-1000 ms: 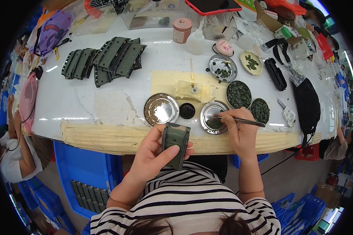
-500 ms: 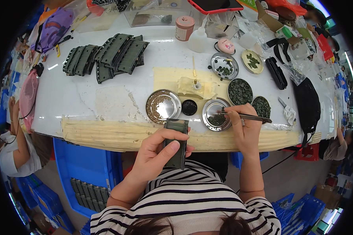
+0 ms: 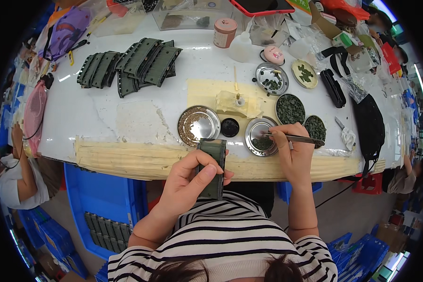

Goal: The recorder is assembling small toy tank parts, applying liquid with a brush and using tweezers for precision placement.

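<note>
I am in what looks like a workshop for fine handwork: a long white worktop (image 3: 96,115) with tape (image 3: 136,162) along its near edge, metal dishes (image 3: 208,124) of tiny pieces (image 3: 188,126), matching green panels (image 3: 148,62) stacked far left, similar ones in a blue tray (image 3: 103,183) near left, and people (image 3: 21,185) to left and right.

Bright, fairly even light | glare on white tabletop (image 3: 98,115) | centre clear | fisheye-bent edges | rim soft, corners black
</note>
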A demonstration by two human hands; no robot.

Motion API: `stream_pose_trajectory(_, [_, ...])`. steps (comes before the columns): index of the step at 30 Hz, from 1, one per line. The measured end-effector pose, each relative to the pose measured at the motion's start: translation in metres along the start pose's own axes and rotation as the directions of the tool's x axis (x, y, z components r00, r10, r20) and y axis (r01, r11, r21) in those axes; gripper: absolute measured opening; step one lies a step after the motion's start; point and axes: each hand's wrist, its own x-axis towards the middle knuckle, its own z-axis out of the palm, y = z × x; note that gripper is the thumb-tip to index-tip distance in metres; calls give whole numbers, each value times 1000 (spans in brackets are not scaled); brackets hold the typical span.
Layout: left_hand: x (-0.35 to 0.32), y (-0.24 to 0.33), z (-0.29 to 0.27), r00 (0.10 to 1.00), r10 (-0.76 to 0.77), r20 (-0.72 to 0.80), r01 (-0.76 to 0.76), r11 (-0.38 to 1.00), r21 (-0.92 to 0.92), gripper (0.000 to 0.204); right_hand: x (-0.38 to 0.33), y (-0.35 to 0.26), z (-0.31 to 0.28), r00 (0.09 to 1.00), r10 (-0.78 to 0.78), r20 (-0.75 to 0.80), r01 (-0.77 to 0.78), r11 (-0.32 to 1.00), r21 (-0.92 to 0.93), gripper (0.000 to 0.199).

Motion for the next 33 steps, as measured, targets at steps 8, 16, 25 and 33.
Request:
stream_pose_trajectory(8, [4, 2, 6, 1000, -18, -17, 18, 999, 34, 14, 0, 1, -1, 1000, -21, 3, 20, 997, 80, 6])
stream_pose_trajectory(16, [14, 1, 8, 990, 81, 120, -112, 952, 284, 19, 2, -61, -13, 822, -565, 65, 550, 819, 164, 32])
stream_pose_trajectory(25, [15, -6, 3, 992, 90, 94, -113, 954, 277, 20, 0, -57, 1, 732, -674, 103, 666, 739, 103, 38])
stream_pose_trajectory(33, [15, -6, 14, 999, 4, -38, -10, 983, -183, 23, -9, -59, 5, 951, -310, -12, 262, 783, 564, 21])
